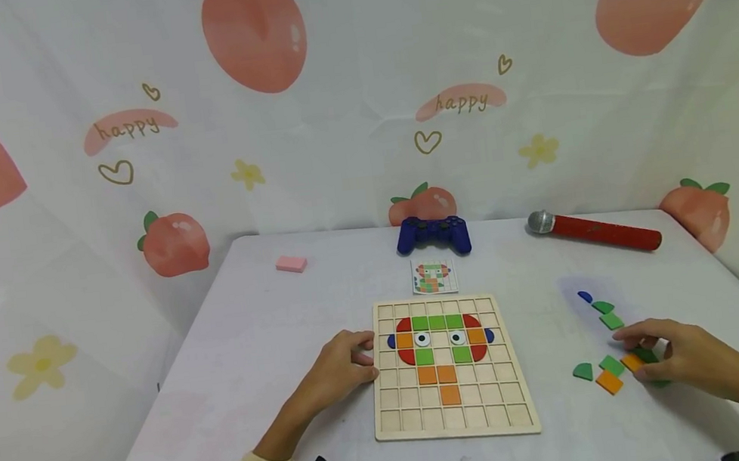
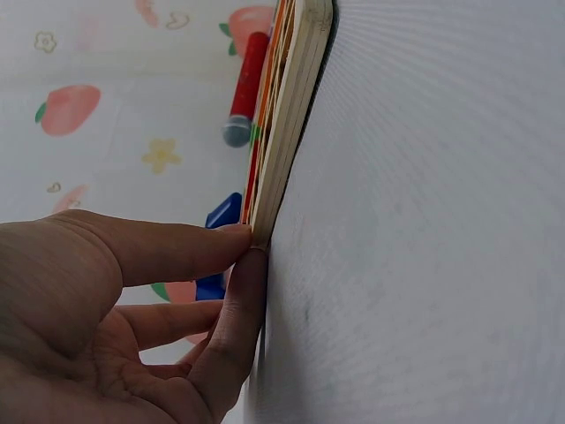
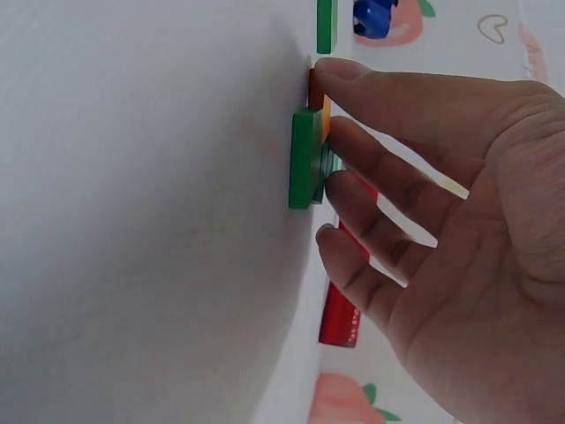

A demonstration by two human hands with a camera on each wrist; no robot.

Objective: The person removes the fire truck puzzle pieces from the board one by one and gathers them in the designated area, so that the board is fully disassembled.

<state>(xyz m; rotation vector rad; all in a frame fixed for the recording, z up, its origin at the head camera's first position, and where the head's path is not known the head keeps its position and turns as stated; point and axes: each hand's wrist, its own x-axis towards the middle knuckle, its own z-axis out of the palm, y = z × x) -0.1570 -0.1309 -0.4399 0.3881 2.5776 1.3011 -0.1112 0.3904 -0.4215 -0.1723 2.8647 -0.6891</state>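
Note:
A wooden grid board (image 1: 456, 421) bears a pattern of colored tiles with two eye pieces. My left hand (image 1: 339, 367) holds the board's left edge, thumb and index finger meeting at its side in the left wrist view. My right hand (image 1: 688, 355) reaches over a scatter of loose tiles, its fingers apart and slightly bent. Its thumb tip is right at an orange square tile (image 1: 632, 362). A green tile (image 3: 305, 159) stands in front of the fingers in the right wrist view. Partly under the hand lies a dark green tile (image 1: 647, 355).
Nearby lie another orange square (image 1: 609, 382), green squares (image 1: 611, 321), green quarter-rounds (image 1: 582, 371) and a blue half-round (image 1: 585, 297). Behind the board are a pattern card (image 1: 434, 276) and a blue game controller (image 1: 433, 233). A red microphone (image 1: 602, 230) and pink block (image 1: 291, 264) sit farther back.

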